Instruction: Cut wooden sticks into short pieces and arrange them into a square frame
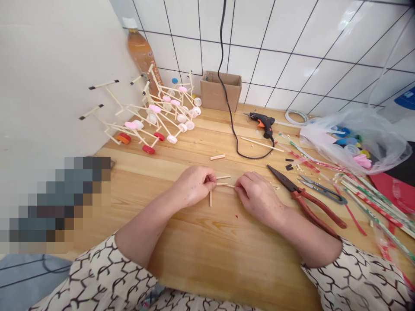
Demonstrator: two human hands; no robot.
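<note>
Both hands work close together over the middle of the wooden table. My left hand [196,185] is closed in a pinch on short wooden sticks [210,198]; one points down toward me and others stick out to the right. Thumb and fingertips of my right hand [257,196] pinch the right end of a thin wooden stick [231,185], whose left end lies close to the sticks at my left hand. Whether these pieces are joined cannot be made out. Just beyond my hands lies a short pair of sticks [217,157] on the table.
Stick models with bottle-cap wheels [148,149] stand at the back left by a drink bottle [140,47]. Behind are a cardboard box [222,93] and a corded glue gun [264,123]. Pliers [296,192], thread snips [324,190], wrapped sticks [376,198] and a plastic bag [353,138] lie right.
</note>
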